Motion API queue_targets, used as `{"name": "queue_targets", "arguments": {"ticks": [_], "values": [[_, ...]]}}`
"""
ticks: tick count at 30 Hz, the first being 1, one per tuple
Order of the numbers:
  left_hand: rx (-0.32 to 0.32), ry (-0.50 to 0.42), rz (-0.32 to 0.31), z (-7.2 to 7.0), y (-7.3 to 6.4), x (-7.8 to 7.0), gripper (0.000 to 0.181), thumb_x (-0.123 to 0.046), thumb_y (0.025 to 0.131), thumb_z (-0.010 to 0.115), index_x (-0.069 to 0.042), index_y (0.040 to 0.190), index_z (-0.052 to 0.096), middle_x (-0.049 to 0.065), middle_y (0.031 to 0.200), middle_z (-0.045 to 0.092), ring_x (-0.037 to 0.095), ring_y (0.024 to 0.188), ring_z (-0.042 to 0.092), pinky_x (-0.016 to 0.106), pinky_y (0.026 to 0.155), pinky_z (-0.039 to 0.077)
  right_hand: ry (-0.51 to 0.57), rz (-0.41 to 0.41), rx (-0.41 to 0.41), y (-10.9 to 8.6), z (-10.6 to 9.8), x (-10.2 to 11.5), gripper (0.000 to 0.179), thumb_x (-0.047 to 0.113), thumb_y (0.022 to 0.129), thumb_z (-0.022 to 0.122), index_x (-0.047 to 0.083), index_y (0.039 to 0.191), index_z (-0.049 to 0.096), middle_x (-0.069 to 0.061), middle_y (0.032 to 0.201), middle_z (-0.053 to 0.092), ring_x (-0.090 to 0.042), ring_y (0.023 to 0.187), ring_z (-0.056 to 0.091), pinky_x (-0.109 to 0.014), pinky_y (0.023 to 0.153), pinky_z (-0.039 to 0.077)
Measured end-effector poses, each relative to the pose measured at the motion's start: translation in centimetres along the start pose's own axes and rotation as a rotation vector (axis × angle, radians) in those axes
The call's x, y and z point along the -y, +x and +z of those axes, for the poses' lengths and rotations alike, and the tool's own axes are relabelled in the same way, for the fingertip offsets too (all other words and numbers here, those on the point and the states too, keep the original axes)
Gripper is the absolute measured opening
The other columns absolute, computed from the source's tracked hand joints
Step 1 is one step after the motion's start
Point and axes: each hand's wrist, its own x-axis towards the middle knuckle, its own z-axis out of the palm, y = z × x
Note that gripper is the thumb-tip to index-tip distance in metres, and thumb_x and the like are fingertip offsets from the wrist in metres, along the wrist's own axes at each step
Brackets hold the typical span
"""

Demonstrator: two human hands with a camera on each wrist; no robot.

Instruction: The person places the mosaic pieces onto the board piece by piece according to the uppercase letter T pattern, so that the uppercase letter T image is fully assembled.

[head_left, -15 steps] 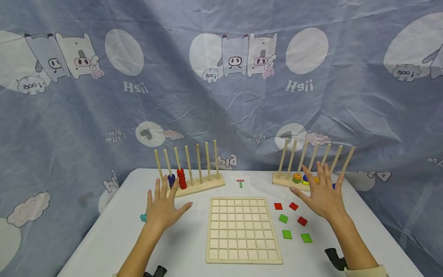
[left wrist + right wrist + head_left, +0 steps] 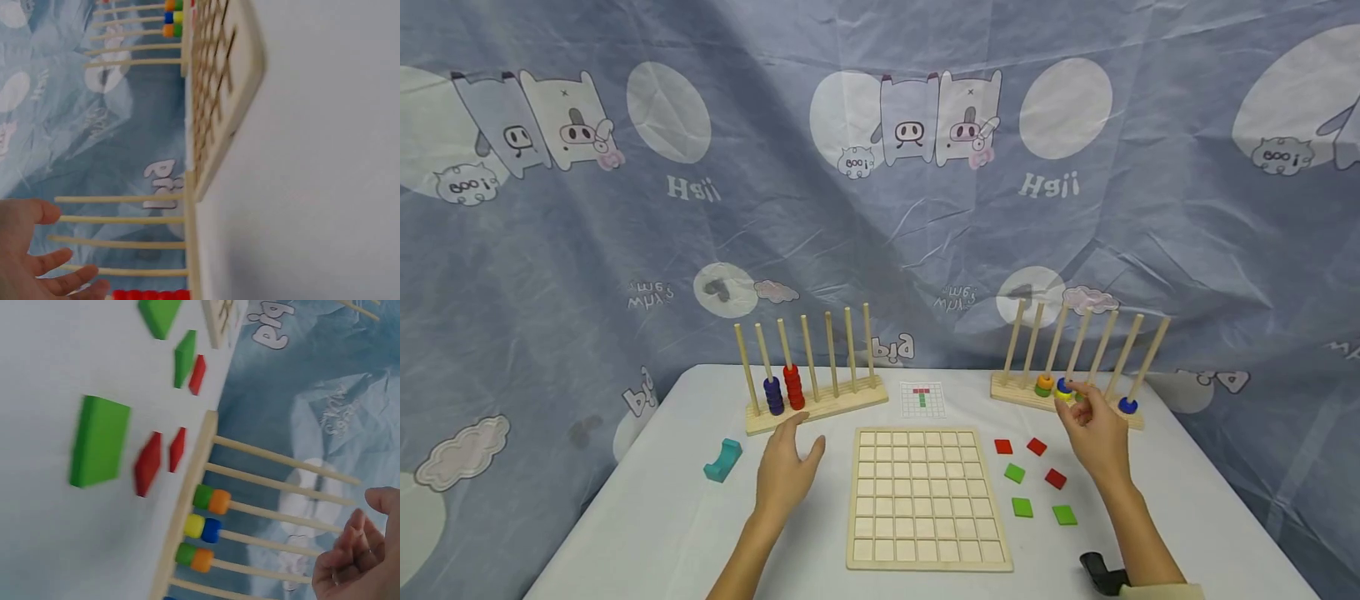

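On the worktop [image 2: 647,533], a gridded board [image 2: 920,470] is set in the middle, with a card [image 2: 913,408] placed behind it. Six tiles [image 2: 1064,515] are scattered to its right, before the right rack [image 2: 1022,394]. Beads [image 2: 793,387] are threaded on the second and third pegs of the left rack [image 2: 827,408]. Before that rack's left end, a curved block [image 2: 724,461] is laid. Everything is backed by a curtain [image 2: 880,233].

Beyond my right hand [image 2: 1097,429], a wooden rack [image 2: 1021,393] holds seven upright pegs [image 2: 287,460]: from the left, the third and fifth carry orange beads [image 2: 219,502] over green beads [image 2: 203,497], the fourth a blue bead [image 2: 211,530] over a yellow bead [image 2: 194,525], the seventh another blue. Beyond my left hand [image 2: 786,471], a matching rack [image 2: 850,402] stands slantwise, dark blue beads [image 2: 774,396] stacked on its second peg, red beads [image 2: 793,387] on its third.
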Motion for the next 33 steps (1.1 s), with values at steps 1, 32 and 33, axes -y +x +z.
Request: {"name": "queue_targets", "arguments": {"ticks": [1, 32, 33], "values": [[0.004, -0.026, -0.01, 0.5, -0.3, 0.1, 0.049, -0.026, 0.085, 0.066, -0.004, 0.126, 0.052, 0.015, 0.122, 0.056, 0.034, 0.112, 0.052, 0.049, 0.091, 0.042, 0.01, 0.018, 0.003, -0.2, 0.3, -0.4, 0.033, 0.024, 0.087, 0.065, 0.005, 0.114, 0.06, -0.001, 0.061, 0.051, -0.014, 0.05, 0.044, -0.025, 0.043, 0.035], [0.419, -0.01, 0.215, 7.2, -3.8, 6.0, 0.076, -0.05, 0.085, 0.058, -0.005, 0.141, 0.036, 0.013, 0.143, 0.038, 0.032, 0.133, 0.029, 0.057, 0.1, 0.025, 0.031, 0.183, 0.376, -3.5, 4.4, -7.9, 0.046, 0.034, 0.078, 0.073, 0.007, 0.114, 0.064, 0.002, 0.046, 0.034, -0.011, 0.037, 0.029, -0.023, 0.036, 0.024], [0.42, -0.006, 0.222, 7.1, -3.8, 5.9, 0.076, -0.05, 0.085, 0.059, -0.006, 0.141, 0.036, 0.012, 0.143, 0.038, 0.032, 0.133, 0.029, 0.056, 0.101, 0.025, 0.026, 0.178, 0.378, -3.5, 4.5, -7.9, 0.045, 0.033, 0.078, 0.074, 0.006, 0.113, 0.064, 0.002, 0.045, 0.034, -0.011, 0.037, 0.029, -0.023, 0.036, 0.024]]}}
